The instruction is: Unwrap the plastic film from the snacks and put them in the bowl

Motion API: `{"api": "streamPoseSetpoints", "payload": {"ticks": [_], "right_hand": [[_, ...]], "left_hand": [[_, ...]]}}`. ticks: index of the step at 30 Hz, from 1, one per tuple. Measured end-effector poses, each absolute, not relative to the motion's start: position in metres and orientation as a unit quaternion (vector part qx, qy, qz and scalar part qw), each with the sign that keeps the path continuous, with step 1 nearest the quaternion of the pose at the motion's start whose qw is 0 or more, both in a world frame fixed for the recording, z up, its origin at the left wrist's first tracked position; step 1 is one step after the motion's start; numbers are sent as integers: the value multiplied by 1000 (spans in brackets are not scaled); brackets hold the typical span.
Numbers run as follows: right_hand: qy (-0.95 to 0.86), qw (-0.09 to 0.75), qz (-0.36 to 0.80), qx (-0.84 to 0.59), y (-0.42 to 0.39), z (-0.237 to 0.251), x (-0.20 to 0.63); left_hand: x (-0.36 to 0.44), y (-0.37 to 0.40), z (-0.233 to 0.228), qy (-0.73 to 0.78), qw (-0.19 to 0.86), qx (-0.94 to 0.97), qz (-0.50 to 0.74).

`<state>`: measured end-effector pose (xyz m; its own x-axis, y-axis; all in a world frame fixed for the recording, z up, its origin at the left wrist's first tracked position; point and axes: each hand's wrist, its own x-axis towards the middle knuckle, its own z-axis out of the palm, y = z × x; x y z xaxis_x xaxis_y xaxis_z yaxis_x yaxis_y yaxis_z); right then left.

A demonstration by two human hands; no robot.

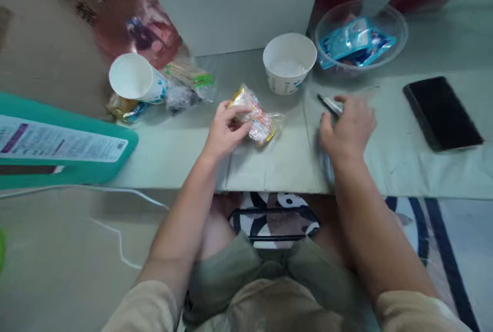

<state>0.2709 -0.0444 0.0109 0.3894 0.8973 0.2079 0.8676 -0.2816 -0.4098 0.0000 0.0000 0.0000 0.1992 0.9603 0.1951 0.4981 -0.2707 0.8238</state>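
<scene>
Left hand (225, 131) pinching clear snack packet (256, 116); right hand (346, 129) closed around marker (330, 105); cup print unreadable

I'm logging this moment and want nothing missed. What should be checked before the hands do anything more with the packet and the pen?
1. Left hand touches the clear snack packet: ok.
2. Right hand is on the pen: ok, but blurred; firm grip cannot tell.
3. Upright paper cup stands apart from both hands: ok.
4. Second paper cup lies tipped on its side: not ok.
5. Phone lies flat, away from the table edge: ok.
6. Packet sealed or open: cannot tell.
</scene>
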Motion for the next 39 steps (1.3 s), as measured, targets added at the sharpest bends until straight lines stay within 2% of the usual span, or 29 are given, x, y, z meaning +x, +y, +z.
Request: {"api": "streamPoseSetpoints", "payload": {"ticks": [3, 6, 7, 9, 12, 14, 16, 21, 24, 27, 30, 34, 39], "right_hand": [[-538, 175, 62, -822, -42, 5, 289], [-553, 171, 92, -810, -43, 6, 293], [-558, 196, 103, -800, -44, 8, 290], [-558, 299, 155, -758, -48, 11, 275], [-543, 476, 365, -587, -53, 13, 241], [-528, 508, 497, -465, -54, 12, 217], [-519, 508, 544, -421, -54, 8, 199], [-499, 511, 533, -453, -49, 3, 193], [-554, 482, 457, -502, -50, 10, 202], [-605, 406, 335, -597, -53, 20, 207], [-627, 315, 263, -662, -54, 25, 208], [-644, 239, 209, -696, -54, 26, 206], [-655, 187, 192, -707, -56, 31, 208]], "left_hand": [[-2, 1, -2, 512, 310, 713, 365], [-2, 3, -3, 499, 311, 717, 375], [-1, 3, -3, 495, 314, 716, 379], [1, 3, -3, 491, 321, 712, 386], [6, 1, -3, 491, 318, 715, 383], [9, -1, -3, 485, 313, 726, 375], [11, -3, -3, 468, 310, 742, 367], [12, -6, -1, 435, 294, 774, 355], [11, -4, -3, 422, 292, 777, 363], [10, -2, -6, 407, 303, 778, 371], [10, -1, -8, 395, 311, 780, 373], [11, -2, -12, 393, 295, 786, 376], [10, -3, -14, 425, 288, 764, 392]]}}
